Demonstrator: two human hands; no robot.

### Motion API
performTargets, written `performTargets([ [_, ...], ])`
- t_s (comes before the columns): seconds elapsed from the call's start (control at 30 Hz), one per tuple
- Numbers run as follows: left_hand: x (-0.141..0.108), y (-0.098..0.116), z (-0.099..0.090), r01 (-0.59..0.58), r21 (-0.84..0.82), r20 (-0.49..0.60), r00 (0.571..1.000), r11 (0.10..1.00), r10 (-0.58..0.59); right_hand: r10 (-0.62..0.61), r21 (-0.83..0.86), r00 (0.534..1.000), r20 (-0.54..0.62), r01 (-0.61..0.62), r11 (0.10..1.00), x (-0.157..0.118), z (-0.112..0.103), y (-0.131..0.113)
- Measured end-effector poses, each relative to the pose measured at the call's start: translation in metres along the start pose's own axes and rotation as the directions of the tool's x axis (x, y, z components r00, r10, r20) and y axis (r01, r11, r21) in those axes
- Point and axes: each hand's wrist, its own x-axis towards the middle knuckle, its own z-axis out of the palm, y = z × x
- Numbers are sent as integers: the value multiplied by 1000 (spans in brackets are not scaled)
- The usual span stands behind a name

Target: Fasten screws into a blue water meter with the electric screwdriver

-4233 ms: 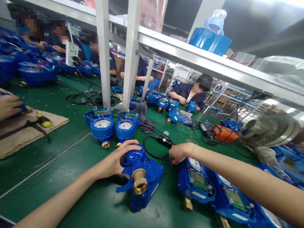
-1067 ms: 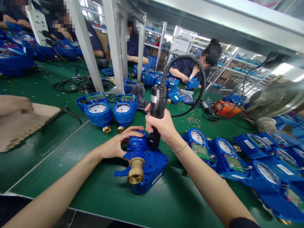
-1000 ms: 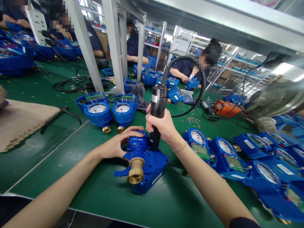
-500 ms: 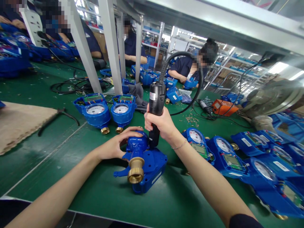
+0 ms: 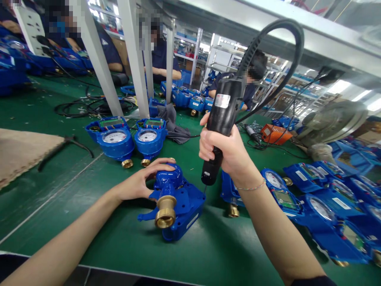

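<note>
A blue water meter [image 5: 178, 202] with a brass threaded end lies upside down on the green table [image 5: 119, 242]. My left hand [image 5: 143, 180] grips its rounded body from the left, fingers over the top. My right hand [image 5: 224, 149] is wrapped round a black electric screwdriver [image 5: 222, 107], which leans with its cable end up and to the right. The thin bit of the screwdriver points down at the right corner of the meter's casing; whether it touches is hard to tell.
Two blue meters [image 5: 116, 139] [image 5: 149, 137] stand beyond my left hand. More meters [image 5: 285, 194] lie to the right. Metal posts [image 5: 102, 59], a grey cloth [image 5: 172, 123], an orange box [image 5: 275, 134] and cardboard [image 5: 26, 151] are around. People sit across the table.
The screwdriver in my right hand has moved right and up, from beside the meter's rounded body to its right corner, and now tilts. My left hand keeps its hold.
</note>
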Motion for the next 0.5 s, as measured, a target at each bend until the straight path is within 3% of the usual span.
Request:
performTargets([
  [0.23,0,1,0,-3,15,2,1000,1000,3,-2,21,1000,-20,2,1000,-11,-1,6],
  [0.5,0,-2,0,9,10,6,1000,1000,-9,57,-94,989,-137,-71,993,-28,-2,42],
])
